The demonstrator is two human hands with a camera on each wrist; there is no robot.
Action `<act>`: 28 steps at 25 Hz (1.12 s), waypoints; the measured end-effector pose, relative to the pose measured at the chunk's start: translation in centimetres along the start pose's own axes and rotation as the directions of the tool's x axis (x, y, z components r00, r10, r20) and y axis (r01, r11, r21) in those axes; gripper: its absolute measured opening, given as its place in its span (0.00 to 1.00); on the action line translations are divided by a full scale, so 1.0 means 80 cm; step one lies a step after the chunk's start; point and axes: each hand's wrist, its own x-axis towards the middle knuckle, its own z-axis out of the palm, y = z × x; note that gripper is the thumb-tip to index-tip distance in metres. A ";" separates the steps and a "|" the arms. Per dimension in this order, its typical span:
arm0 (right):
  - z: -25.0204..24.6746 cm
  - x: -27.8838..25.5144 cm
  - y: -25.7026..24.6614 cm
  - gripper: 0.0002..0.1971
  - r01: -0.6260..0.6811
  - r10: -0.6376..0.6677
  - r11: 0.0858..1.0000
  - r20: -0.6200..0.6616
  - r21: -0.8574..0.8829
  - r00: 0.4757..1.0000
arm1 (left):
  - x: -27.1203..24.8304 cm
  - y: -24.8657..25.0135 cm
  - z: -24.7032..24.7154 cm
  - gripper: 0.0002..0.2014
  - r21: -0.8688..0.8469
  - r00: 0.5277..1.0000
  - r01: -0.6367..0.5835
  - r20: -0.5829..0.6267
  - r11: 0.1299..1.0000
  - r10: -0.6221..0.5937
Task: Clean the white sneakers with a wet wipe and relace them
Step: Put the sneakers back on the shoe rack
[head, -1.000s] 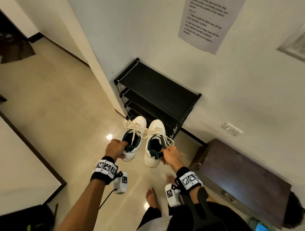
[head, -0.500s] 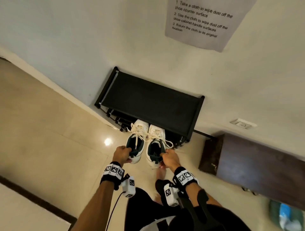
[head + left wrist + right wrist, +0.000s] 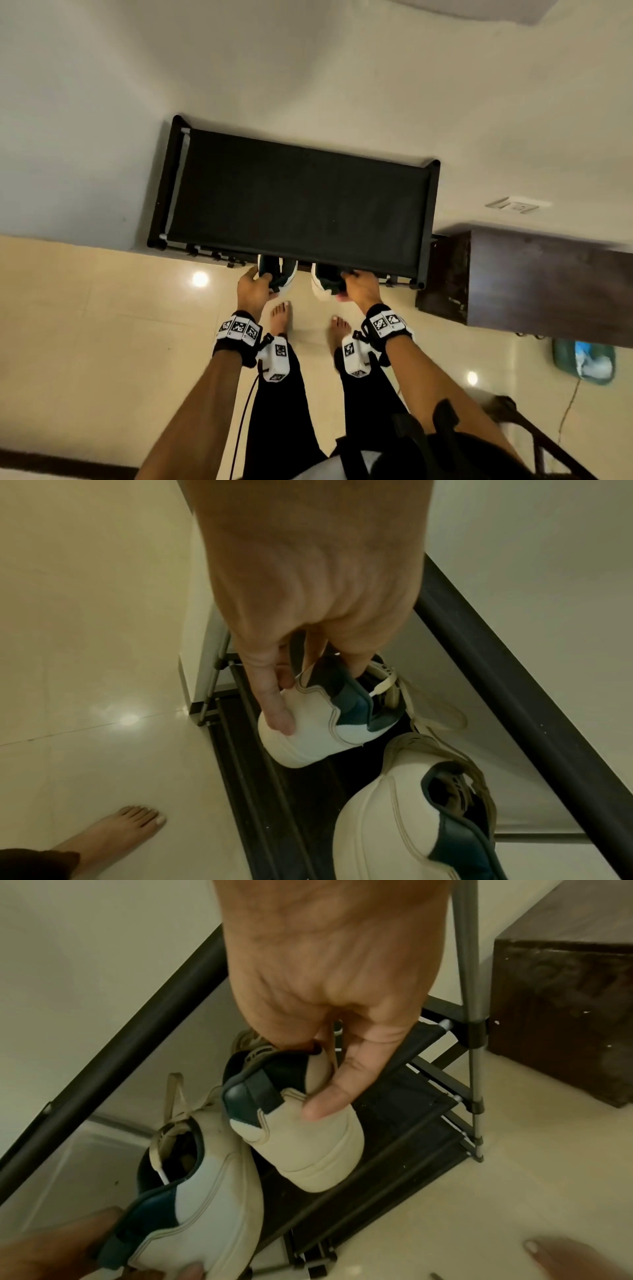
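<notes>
Under rack (image 3: 301,195) — sneakers' (image 3: 318,723) toes seemingly hidden

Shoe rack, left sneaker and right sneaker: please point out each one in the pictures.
shoe rack (image 3: 301,198), head view, on its black top shelf.
left sneaker (image 3: 308,731), left wrist view, on its white heel, held by the left hand (image 3: 318,569).
right sneaker (image 3: 308,1139), right wrist view, on its white heel, held by the right hand (image 3: 335,966).

No word, brand or number can be read anywhere. The sneaker tongues (image 3: 386,669) carry dark lettering — too blurred and too small to make out. The bands on both wrists (image 3: 238,329) bear black-and-white square code patterns — markers, not text.
</notes>
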 end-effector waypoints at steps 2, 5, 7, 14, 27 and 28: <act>0.012 0.020 -0.012 0.06 -0.009 0.011 0.999 -0.048 0.044 0.999 | 0.030 0.014 0.001 0.18 -0.018 0.999 -0.048 0.009 0.999 0.048; 0.026 0.036 -0.019 0.07 0.000 0.005 0.998 -0.090 0.057 0.996 | 0.058 0.029 0.004 0.13 -0.041 0.993 -0.114 0.014 0.993 0.115; 0.032 0.039 -0.016 0.09 0.004 0.003 0.999 -0.139 0.049 0.990 | 0.064 0.031 0.008 0.09 -0.056 0.989 -0.146 0.017 0.988 0.147; 0.030 0.049 -0.021 0.15 -0.125 0.126 0.973 -0.011 -0.192 0.992 | 0.063 0.045 0.008 0.14 -0.057 0.982 -0.173 0.062 0.983 0.177; 0.052 0.054 0.004 0.11 -0.159 0.159 0.985 -0.001 -0.071 0.987 | 0.065 0.041 0.009 0.08 0.046 0.989 -0.129 0.080 0.991 0.125; 0.052 0.052 0.006 0.10 -0.150 0.147 0.988 -0.067 -0.042 0.987 | 0.054 0.044 0.008 0.10 0.063 0.989 -0.132 0.083 0.989 0.127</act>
